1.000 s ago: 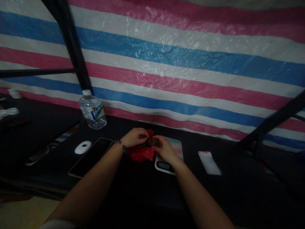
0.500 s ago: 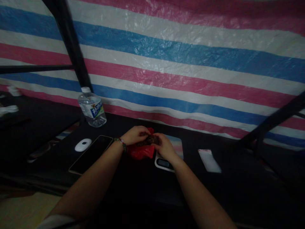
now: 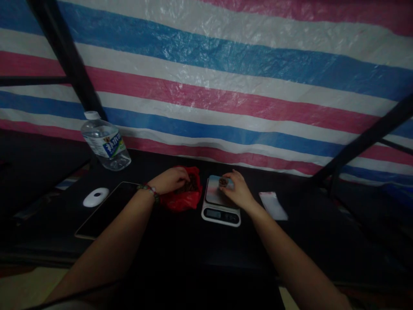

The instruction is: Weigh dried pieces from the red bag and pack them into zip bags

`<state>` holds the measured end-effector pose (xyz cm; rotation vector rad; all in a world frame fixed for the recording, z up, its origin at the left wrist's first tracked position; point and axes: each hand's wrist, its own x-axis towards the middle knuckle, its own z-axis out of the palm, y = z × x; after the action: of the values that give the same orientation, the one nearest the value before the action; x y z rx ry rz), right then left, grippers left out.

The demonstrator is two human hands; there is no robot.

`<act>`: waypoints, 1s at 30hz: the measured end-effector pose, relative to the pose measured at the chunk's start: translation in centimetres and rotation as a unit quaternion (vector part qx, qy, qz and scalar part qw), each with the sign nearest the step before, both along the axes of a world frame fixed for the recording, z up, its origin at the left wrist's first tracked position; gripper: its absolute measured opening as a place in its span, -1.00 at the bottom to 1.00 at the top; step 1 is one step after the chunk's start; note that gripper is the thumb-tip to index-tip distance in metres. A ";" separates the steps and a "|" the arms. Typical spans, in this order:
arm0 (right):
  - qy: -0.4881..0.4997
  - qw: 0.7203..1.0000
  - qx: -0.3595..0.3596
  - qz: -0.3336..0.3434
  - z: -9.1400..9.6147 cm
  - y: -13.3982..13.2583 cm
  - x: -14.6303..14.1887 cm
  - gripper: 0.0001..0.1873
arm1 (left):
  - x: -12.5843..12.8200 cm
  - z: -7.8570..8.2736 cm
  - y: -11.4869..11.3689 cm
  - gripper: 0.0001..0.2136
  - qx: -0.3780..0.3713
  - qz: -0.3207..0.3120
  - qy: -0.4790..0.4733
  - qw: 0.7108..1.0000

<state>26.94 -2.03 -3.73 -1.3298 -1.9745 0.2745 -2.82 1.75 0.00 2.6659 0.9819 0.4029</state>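
Note:
My left hand [image 3: 171,180], with a beaded bracelet at the wrist, reaches into an open red plastic bag [image 3: 182,200]. Its curled fingertips are in dark brown bits [image 3: 192,183] there; what they pinch is hidden. My right hand [image 3: 238,188] grips a small round cup [image 3: 223,182] between thumb and fingers, with dark brown stuff showing at its mouth. The cup is at the plate of a white digital scale [image 3: 221,215]; whether it rests on the plate or hovers just above, I cannot tell. The scale's display is too dim to read.
A large clear plastic bottle [image 3: 108,148] stands at the back left. Before it lie a white oval device [image 3: 96,197] and a dark tablet [image 3: 108,211]. White packets [image 3: 273,206] lie right of the scale. Striped sheeting [image 3: 206,90] and slanting black bars [image 3: 364,137] bound the black table.
My right hand has moved from the red bag to the scale with the small cup. My left hand stays at the bag. The view has turned slightly to the right.

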 end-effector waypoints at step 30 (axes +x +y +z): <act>-0.184 0.881 -0.298 -0.317 0.2 -1.5 13.5 -0.66 | 3.0 0.3 -2.2 -0.63 0.066 0.027 0.004 0.997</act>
<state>40.45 -3.51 -3.49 -2.5038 -1.6581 0.3416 0.17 -0.46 0.32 2.7652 1.0671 0.4851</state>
